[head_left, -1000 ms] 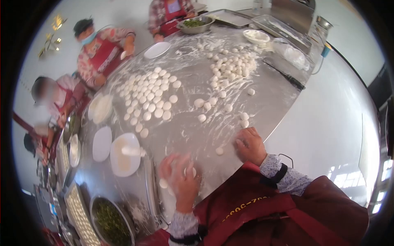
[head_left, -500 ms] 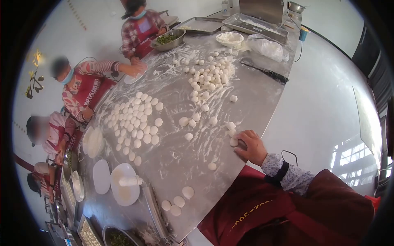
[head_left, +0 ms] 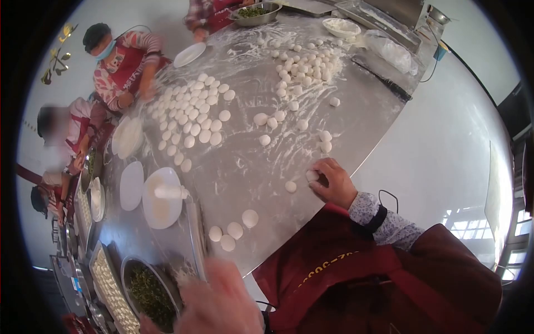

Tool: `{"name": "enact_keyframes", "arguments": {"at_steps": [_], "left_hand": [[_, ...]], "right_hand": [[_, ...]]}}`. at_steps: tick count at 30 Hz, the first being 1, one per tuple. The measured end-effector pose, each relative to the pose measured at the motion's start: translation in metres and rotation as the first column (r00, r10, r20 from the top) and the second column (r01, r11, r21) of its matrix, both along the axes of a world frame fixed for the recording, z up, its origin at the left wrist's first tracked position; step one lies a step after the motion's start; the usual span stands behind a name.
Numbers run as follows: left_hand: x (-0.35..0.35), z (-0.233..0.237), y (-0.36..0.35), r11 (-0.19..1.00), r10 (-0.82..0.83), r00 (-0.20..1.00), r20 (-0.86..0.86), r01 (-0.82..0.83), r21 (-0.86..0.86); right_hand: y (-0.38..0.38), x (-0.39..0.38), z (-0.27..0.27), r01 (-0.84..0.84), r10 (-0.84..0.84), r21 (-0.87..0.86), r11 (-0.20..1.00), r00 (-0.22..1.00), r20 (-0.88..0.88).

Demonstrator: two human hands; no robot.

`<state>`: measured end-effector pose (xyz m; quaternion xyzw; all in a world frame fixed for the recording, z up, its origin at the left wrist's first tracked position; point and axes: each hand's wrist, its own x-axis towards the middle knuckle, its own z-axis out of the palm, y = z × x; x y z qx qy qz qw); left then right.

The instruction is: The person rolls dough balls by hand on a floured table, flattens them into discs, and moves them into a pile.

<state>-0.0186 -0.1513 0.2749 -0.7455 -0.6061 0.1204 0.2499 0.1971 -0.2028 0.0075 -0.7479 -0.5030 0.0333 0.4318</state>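
Observation:
At the near edge of the metal table, my right hand (head_left: 335,183) has its thumb and fingers closed on a small white dough ball (head_left: 312,176). A single dough ball (head_left: 291,187) lies just left of it, and a touching pair of dough balls (head_left: 325,141) lies beyond it. My left hand (head_left: 222,300) is at the bottom, smeared by motion, beside a bowl of chopped green filling (head_left: 147,295). What its fingers do is not clear. Several flattened dough discs (head_left: 235,230) lie between my two hands.
Many dough discs (head_left: 194,114) cover the left of the floured table (head_left: 245,172), with a pile of dough balls (head_left: 306,67) farther back. White plates (head_left: 161,214), a tray of small pieces (head_left: 114,289) and a long dark-handled tool (head_left: 384,80) lie around. Co-workers (head_left: 125,69) stand along the far side.
My left hand has come into view at the bottom. My right hand has moved slightly nearer with one dough ball, apart from the pair it was beside. The view has shifted.

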Motion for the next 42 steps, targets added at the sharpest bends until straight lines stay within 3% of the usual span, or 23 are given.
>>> {"name": "enact_keyframes", "arguments": {"at_steps": [1,2,3,4,6,7,9,10,12,13,15,22,24,31,37,40,42], "left_hand": [[0.008,-0.009,0.014,1.000,-0.007,1.000,0.004,0.007,0.000],[0.015,-0.034,0.035,0.919,-0.266,0.814,0.516,0.375,-0.118],[0.024,-0.065,0.057,0.718,-0.307,0.343,0.888,0.696,-0.020],[0.035,-0.090,0.072,0.481,-0.119,-0.222,0.968,0.840,0.252],[0.068,-0.124,0.087,0.425,-0.293,-0.133,0.947,0.869,0.253],[0.082,-0.135,0.091,0.426,-0.296,-0.134,0.946,0.868,0.256],[0.106,-0.157,0.091,0.518,-0.607,0.056,0.793,0.784,0.341],[0.114,-0.176,0.092,0.519,-0.604,0.054,0.795,0.784,0.341],[0.130,-0.216,0.095,0.469,-0.686,0.195,0.701,0.855,0.221],[0.134,-0.235,0.093,0.470,-0.683,0.194,0.704,0.855,0.221],[0.137,-0.257,0.089,0.476,-0.560,0.272,0.782,0.879,0.035],[0.107,-0.270,0.102,0.458,-0.618,0.268,0.739,0.887,0.060],[0.083,-0.267,0.114,0.571,-0.619,0.437,0.653,0.821,-0.008],[0.047,-0.258,0.130,0.685,-0.583,0.500,0.640,0.726,0.057],[0.052,-0.253,0.127,0.708,-0.533,0.539,0.652,0.706,-0.005],[0.067,-0.232,0.118,0.717,-0.499,0.508,0.702,0.697,0.005],[0.081,-0.211,0.107,0.668,-0.493,0.341,0.800,0.738,0.097]], "right_hand": [[0.000,0.000,0.002,0.007,-0.007,0.000,1.000,1.000,0.004],[-0.001,-0.001,0.006,0.006,-0.012,-0.057,0.998,0.995,-0.104],[-0.002,-0.003,0.009,-0.005,-0.018,-0.111,0.994,0.978,-0.209],[-0.003,-0.005,0.013,-0.007,-0.016,-0.110,0.994,0.978,-0.207],[-0.002,-0.009,0.018,0.072,-0.096,-0.096,0.993,0.954,-0.285],[-0.002,-0.009,0.018,0.070,-0.094,-0.094,0.993,0.954,-0.283],[-0.007,-0.008,0.015,0.085,-0.076,0.035,0.996,0.976,-0.203],[-0.010,-0.008,0.013,0.086,-0.078,0.031,0.996,0.976,-0.201],[-0.013,-0.006,0.010,0.102,-0.099,0.008,0.995,0.974,-0.204],[-0.014,-0.006,0.009,0.102,-0.099,0.004,0.995,0.974,-0.202],[-0.013,-0.005,0.010,0.110,-0.117,-0.045,0.993,0.967,-0.227],[0.005,-0.014,0.019,-0.007,-0.015,-0.147,0.989,0.989,-0.148],[0.011,-0.020,0.016,-0.033,0.015,-0.161,0.986,0.993,-0.114],[0.035,-0.048,0.014,-0.196,0.205,-0.200,0.960,0.978,0.027],[0.032,-0.036,0.013,-0.339,0.333,-0.213,0.916,0.941,-0.065],[0.034,-0.039,0.003,-0.267,0.273,-0.174,0.948,0.962,0.013],[0.029,-0.039,0.007,-0.250,0.249,-0.140,0.958,0.968,-0.022]]}}
